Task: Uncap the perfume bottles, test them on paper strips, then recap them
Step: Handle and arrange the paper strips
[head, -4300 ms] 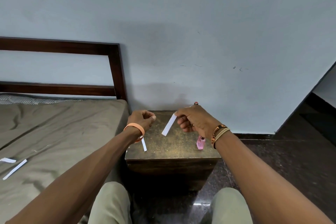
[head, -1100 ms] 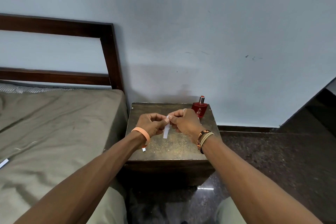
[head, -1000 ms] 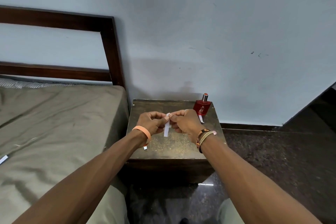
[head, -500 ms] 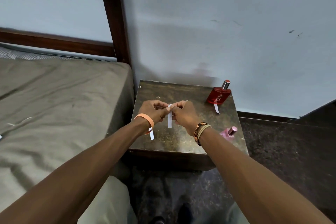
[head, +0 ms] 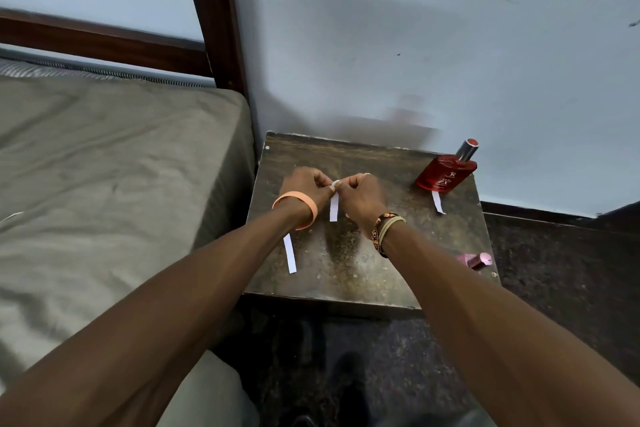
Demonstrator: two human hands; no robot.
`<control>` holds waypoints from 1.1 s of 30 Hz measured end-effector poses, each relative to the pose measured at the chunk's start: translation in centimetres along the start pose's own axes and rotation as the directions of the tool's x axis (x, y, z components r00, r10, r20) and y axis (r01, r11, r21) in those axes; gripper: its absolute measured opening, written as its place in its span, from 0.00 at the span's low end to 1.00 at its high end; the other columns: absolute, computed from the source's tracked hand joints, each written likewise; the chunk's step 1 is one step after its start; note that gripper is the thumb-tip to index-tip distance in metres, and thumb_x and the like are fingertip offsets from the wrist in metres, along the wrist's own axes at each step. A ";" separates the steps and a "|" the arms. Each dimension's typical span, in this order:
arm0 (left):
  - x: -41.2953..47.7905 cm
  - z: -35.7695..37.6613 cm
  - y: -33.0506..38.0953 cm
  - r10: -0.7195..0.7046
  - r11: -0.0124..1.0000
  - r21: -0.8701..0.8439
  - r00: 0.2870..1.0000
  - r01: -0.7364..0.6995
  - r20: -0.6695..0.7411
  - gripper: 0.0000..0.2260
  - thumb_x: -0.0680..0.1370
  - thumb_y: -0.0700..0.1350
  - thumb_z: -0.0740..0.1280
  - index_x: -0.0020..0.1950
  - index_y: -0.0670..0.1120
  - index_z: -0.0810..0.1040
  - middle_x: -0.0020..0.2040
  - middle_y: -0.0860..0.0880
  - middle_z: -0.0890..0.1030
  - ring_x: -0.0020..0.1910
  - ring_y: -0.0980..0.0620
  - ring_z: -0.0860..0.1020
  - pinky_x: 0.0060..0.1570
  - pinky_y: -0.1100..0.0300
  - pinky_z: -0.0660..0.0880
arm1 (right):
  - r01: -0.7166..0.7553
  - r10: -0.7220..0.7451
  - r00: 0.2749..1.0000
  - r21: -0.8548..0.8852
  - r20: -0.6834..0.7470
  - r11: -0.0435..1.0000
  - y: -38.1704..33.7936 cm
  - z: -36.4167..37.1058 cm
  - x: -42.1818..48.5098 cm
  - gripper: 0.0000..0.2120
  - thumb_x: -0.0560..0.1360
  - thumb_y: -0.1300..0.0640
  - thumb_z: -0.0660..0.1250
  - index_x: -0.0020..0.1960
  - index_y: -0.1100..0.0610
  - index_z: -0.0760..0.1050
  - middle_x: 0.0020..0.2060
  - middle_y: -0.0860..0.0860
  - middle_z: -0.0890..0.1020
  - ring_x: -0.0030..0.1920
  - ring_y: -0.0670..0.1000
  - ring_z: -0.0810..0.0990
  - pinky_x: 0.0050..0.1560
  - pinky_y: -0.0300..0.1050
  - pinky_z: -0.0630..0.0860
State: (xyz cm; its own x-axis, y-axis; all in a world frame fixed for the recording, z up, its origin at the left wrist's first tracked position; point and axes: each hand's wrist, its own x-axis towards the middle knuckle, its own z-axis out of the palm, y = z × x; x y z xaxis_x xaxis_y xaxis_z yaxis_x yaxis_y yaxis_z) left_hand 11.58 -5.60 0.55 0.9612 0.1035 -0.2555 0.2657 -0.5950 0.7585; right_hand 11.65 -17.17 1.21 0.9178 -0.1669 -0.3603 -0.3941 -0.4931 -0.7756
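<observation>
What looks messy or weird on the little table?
Nothing looks spilled or broken. The pink bottle sits near the table's right edge, where it might get knocked off. A loose strip lies mid-table, a second strip lies by the red bottle, and the left hand and right hand pinch a third strip.

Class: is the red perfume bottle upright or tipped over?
Upright: the red perfume bottle stands on its base on the table, neck uppermost.

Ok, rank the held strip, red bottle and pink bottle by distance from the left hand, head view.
1. held strip, pinched at its top by the left hand.
2. red bottle, back right of the table.
3. pink bottle, front right corner.
</observation>
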 end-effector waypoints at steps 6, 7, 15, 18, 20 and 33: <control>2.6 1.0 -0.8 -0.009 0.998 0.062 1.000 0.010 -0.018 0.05 0.75 0.49 0.70 0.44 0.49 0.83 0.44 0.49 0.84 0.44 0.50 0.80 0.44 0.60 0.74 | 0.010 -0.011 1.000 -0.069 -0.027 0.998 0.3 1.1 3.0 0.15 0.76 0.56 0.69 0.30 0.52 0.78 0.34 0.52 0.83 0.40 0.55 0.82 0.43 0.52 0.79; 3.1 1.2 -0.9 -0.009 0.998 0.070 1.000 0.011 -0.019 0.05 0.75 0.49 0.70 0.43 0.49 0.83 0.44 0.49 0.84 0.45 0.49 0.80 0.45 0.58 0.76 | 0.015 -0.018 0.999 -0.091 -0.027 0.996 0.3 1.2 3.4 0.15 0.76 0.56 0.68 0.30 0.52 0.78 0.34 0.52 0.83 0.40 0.54 0.82 0.42 0.51 0.79; 4.8 2.3 -1.4 -0.014 0.991 0.129 0.999 0.020 -0.050 0.08 0.74 0.49 0.68 0.35 0.55 0.76 0.43 0.50 0.84 0.45 0.48 0.81 0.47 0.53 0.79 | -0.005 -0.004 0.998 -0.159 -0.061 0.987 1.0 1.9 5.4 0.14 0.75 0.54 0.69 0.31 0.52 0.78 0.34 0.49 0.83 0.41 0.52 0.81 0.41 0.44 0.76; 4.9 2.6 -1.6 -0.007 0.990 0.143 0.995 0.021 -0.095 0.08 0.73 0.48 0.68 0.34 0.55 0.76 0.41 0.51 0.84 0.45 0.48 0.81 0.47 0.53 0.79 | -0.016 0.002 0.996 -0.161 -0.090 0.987 1.2 2.1 5.6 0.13 0.74 0.54 0.69 0.31 0.52 0.77 0.32 0.47 0.81 0.39 0.51 0.81 0.38 0.41 0.72; 4.8 2.8 -1.6 -0.012 0.989 0.143 0.993 0.028 -0.114 0.07 0.73 0.48 0.68 0.35 0.55 0.75 0.40 0.52 0.83 0.45 0.49 0.81 0.46 0.53 0.79 | -0.025 0.007 0.993 -0.156 -0.118 0.987 1.3 2.2 5.6 0.10 0.73 0.53 0.70 0.33 0.51 0.78 0.34 0.46 0.82 0.40 0.50 0.81 0.39 0.41 0.72; 2.7 1.7 -2.1 0.027 1.000 0.015 0.981 -0.025 -0.192 0.06 0.74 0.45 0.69 0.50 0.50 0.79 0.40 0.56 0.80 0.43 0.55 0.80 0.48 0.62 0.74 | 0.055 -0.052 0.982 0.009 -0.179 0.998 1.2 0.4 3.0 0.05 0.76 0.53 0.64 0.41 0.47 0.74 0.41 0.49 0.83 0.44 0.54 0.83 0.49 0.58 0.80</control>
State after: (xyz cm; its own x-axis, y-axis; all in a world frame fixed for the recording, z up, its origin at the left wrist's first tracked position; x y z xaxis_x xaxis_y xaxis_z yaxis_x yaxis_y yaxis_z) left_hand 13.45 -5.40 -2.73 0.9644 0.2380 -0.1150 0.2404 -0.6090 0.7558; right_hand 13.90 -17.88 -0.98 0.9308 -0.2914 -0.2206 -0.3438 -0.4935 -0.7989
